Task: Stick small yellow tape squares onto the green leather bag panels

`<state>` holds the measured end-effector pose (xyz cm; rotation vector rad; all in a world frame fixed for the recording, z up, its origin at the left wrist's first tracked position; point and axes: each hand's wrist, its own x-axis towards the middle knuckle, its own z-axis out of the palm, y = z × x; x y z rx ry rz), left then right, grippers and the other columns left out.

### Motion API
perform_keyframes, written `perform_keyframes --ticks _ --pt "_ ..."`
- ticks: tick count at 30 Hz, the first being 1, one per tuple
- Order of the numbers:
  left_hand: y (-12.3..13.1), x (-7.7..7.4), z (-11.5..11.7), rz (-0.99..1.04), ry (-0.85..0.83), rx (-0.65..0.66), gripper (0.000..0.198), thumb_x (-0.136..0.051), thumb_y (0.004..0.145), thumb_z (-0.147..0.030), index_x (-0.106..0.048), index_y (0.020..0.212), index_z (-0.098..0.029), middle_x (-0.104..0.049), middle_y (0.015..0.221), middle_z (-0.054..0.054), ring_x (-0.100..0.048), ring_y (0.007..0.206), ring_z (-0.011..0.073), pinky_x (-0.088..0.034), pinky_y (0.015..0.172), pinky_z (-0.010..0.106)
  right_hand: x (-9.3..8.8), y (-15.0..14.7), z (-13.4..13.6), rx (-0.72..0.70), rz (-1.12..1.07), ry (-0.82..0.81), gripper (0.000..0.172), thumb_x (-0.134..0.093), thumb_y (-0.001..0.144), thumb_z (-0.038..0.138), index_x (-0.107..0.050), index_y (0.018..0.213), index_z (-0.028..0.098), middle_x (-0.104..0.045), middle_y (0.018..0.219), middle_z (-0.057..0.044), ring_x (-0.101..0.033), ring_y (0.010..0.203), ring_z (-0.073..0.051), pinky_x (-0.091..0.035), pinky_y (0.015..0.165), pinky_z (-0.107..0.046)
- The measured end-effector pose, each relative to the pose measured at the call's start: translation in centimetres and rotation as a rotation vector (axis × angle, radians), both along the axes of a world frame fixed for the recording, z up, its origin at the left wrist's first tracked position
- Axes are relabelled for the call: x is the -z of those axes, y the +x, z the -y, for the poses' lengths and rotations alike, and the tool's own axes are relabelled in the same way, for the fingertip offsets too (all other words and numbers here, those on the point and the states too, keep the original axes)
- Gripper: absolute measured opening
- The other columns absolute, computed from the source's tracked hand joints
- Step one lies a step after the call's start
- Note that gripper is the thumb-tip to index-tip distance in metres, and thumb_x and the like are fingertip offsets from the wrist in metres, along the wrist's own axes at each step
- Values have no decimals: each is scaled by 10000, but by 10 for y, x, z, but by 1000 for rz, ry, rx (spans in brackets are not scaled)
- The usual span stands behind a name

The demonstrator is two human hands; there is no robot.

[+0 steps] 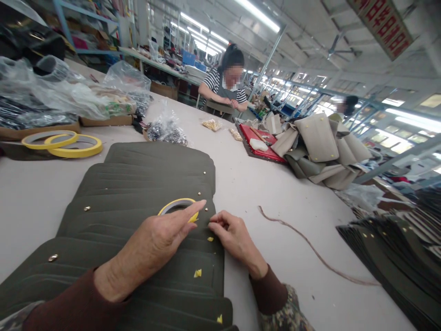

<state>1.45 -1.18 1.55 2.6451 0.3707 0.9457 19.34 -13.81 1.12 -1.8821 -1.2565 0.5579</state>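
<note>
Several dark green padded panels (pixel 144 179) lie overlapped across the table in front of me, with small gold studs and bits of yellow tape (pixel 197 273) on them. My left hand (pixel 161 236) grips a roll of yellow tape (pixel 179 202) above the panels, its fingers pointing right and partly covering the roll. Just right of it, by the panels' right edge, my right hand (pixel 234 234) has thumb and forefinger pinched together. What sits in that pinch, if anything, is too small to make out.
Two more yellow tape rolls (pixel 74 145) lie at the left, near plastic-wrapped goods (pixel 69 96). A brown cord (pixel 310 243) crosses the table at right, beside stacked dark panels (pixel 392 257). Beige pieces (pixel 317 138) are heaped behind. A person (pixel 223 82) works across the table.
</note>
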Motion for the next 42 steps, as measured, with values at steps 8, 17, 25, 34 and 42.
perform_keyframes --ticks 8,17,25,34,42 --pt "3 9 6 -50 40 1 397 -367 1004 -390 -429 1345 -198 -745 1109 75 -742 886 182 -585 701 234 -13 -22 -6 -206 262 496 147 -569 886 129 -676 975 176 -712 897 -74 -649 816 -162 -530 751 -275" --pt "2 0 8 -138 -110 54 185 -380 994 -257 -564 996 -235 -705 876 -8 -694 740 145 -509 629 227 0 -26 -14 -128 497 606 159 -514 809 86 -644 783 175 -678 668 -36 -625 592 -143 -484 578 -239" --pt "4 3 6 -132 -52 2 236 -384 969 -186 -585 849 -218 -615 756 -3 -616 660 145 -447 595 238 -6 -32 -21 66 -265 184 96 -585 719 200 -664 683 158 -630 500 8 -568 428 -107 -434 445 -195" --pt "11 3 18 -43 74 -30 215 -411 973 -178 -590 856 -202 -593 734 -7 -587 645 133 -434 587 234 -6 -12 -30 305 -674 122 186 -729 600 305 -632 628 149 -584 447 41 -545 381 -93 -498 409 -201" --pt "17 0 22 -593 18 -86 209 -465 903 -70 -613 921 -217 -644 880 32 -622 840 225 -529 679 329 10 10 -31 230 -573 2 274 -746 643 381 -699 707 119 -636 531 1 -585 446 -92 -519 459 -192"
